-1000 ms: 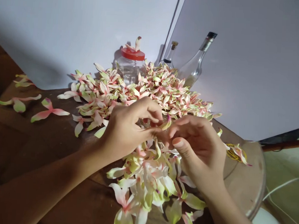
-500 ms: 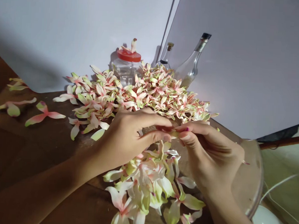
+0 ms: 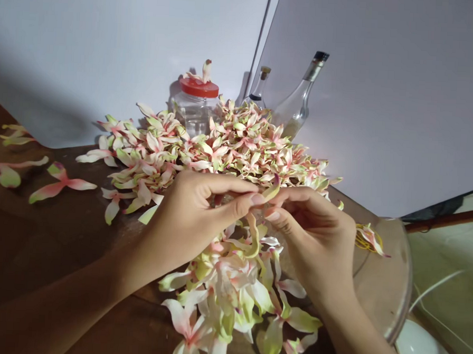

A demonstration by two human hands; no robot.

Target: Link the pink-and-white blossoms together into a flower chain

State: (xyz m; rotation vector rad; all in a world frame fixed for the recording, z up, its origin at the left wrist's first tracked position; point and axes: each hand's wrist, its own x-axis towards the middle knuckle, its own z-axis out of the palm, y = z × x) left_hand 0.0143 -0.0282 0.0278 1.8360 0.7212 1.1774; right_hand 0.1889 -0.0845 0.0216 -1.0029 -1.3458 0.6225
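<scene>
Left hand (image 3: pixel 190 227) and right hand (image 3: pixel 312 239) both grasping a curled green-and-pink petal (image 3: pixel 273 191) between their fingertips, above larger pale blooms (image 3: pixel 223 287); a heap of pink-tipped petals (image 3: pixel 238 145) behind, on a dark wooden table (image 3: pixel 39 230); red-lidded glass jar (image 3: pixel 194 111), glass bottle (image 3: pixel 294 106) beyond.

The left forearm (image 3: pixel 55 299) and right forearm (image 3: pixel 355 331) are bare. The left hand (image 3: pixel 190 222) and right hand (image 3: pixel 316 239) have slim fingers and short, rounded nails.

Left hand (image 3: pixel 190 227), right hand (image 3: pixel 312 244) curled, fingertips nearly meeting.
</scene>
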